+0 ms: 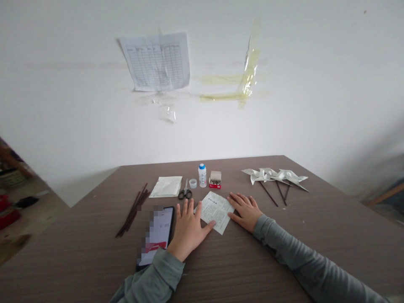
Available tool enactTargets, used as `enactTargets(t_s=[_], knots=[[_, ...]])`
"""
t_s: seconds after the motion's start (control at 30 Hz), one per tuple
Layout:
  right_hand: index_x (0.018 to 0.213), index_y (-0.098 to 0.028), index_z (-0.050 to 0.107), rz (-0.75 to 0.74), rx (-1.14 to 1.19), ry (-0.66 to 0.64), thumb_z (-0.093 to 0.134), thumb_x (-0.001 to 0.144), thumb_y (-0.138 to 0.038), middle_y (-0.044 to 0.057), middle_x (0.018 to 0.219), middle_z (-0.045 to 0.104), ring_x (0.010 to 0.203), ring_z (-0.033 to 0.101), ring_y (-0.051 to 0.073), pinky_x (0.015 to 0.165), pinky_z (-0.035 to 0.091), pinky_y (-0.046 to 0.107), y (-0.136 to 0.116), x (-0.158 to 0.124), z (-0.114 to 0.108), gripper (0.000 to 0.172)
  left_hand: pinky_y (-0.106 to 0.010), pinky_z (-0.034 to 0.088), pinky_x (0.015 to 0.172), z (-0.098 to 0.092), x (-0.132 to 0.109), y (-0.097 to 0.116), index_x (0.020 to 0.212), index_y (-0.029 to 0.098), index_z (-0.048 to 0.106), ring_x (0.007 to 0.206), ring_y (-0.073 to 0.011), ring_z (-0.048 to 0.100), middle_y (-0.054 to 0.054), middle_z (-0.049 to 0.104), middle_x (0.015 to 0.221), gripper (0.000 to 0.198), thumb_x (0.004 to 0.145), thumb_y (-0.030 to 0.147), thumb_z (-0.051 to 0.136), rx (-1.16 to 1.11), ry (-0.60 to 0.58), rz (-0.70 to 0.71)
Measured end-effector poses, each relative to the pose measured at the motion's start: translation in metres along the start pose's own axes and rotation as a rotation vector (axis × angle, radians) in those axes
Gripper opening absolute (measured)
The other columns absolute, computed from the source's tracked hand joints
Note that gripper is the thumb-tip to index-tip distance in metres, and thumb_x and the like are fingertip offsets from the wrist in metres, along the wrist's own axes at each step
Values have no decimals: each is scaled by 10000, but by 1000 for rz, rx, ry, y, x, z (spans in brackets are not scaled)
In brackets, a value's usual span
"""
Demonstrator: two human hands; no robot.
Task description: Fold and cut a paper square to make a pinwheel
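A square sheet of printed paper (216, 210) lies on the brown table, turned with one corner toward me. My left hand (189, 229) rests flat at its left side, fingers spread, the thumb on the paper's lower left edge. From the right, my right hand (246, 210) lies with fingers apart, its fingertips touching the paper's right edge. Behind the paper are black-handled scissors (184, 192), a small clear cup (192, 183), a white bottle with a blue cap (202, 176) and an open red box (215, 181) with small items inside.
A phone (156, 237) lies left of my left hand, near a bundle of thin brown sticks (132, 212). A stack of paper sheets (166, 186) sits at the back. Several paper pinwheels (271, 174) on sticks lie at the back right. Behind the table (315, 244) stands a white wall.
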State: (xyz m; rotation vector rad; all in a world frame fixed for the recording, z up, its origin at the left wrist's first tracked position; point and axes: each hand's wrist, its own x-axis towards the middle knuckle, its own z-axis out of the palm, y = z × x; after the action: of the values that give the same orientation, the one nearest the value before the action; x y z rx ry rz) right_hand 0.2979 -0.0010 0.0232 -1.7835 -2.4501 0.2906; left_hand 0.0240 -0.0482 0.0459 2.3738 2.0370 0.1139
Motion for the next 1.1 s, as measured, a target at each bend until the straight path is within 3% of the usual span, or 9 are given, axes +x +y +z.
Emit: enactTargets(t_s=[0.13, 0.33, 0.5, 0.73, 1.1], knots=[[1907, -334, 716, -10, 54, 54, 687, 1249, -400, 153, 2053, 595, 1900, 537, 498, 1552, 422, 873, 0, 2, 0, 661, -819, 352, 1593, 0, 2, -3, 1889, 181, 722, 1933, -559, 492, -286, 608, 2013, 821, 1200, 625, 767, -40, 46, 0], [1869, -327, 741, 42, 56, 130, 632, 1260, -368, 149, 1983, 681, 1841, 597, 452, 1551, 445, 823, 5, 9, 4, 620, -872, 392, 1555, -2, 5, -7, 1852, 201, 758, 1901, -554, 542, -275, 637, 1994, 717, 1222, 543, 754, -20, 102, -28], [1842, -339, 766, 68, 83, 114, 567, 1278, -388, 133, 1943, 722, 1823, 609, 441, 1542, 453, 809, 17, 11, 0, 600, -843, 421, 1552, -14, 10, -11, 1828, 200, 782, 1873, -518, 594, -269, 678, 1960, 613, 1297, 469, 636, 64, 141, -139], [1750, -338, 855, 133, 55, 141, 548, 1287, -326, 138, 1917, 751, 1816, 626, 468, 1532, 463, 757, 20, 11, 4, 556, -881, 450, 1501, -22, 20, -27, 1740, 219, 852, 1883, -540, 565, -250, 684, 1961, 557, 1324, 412, 535, 158, 127, -226], [1778, -387, 841, 99, 60, 74, 712, 1254, -529, 111, 1934, 731, 1831, 603, 477, 1542, 458, 757, 20, 7, -8, 558, -937, 425, 1496, -25, 23, -33, 1657, 220, 906, 1871, -534, 588, -259, 691, 1950, 540, 1287, 289, 519, 103, 115, -253]])
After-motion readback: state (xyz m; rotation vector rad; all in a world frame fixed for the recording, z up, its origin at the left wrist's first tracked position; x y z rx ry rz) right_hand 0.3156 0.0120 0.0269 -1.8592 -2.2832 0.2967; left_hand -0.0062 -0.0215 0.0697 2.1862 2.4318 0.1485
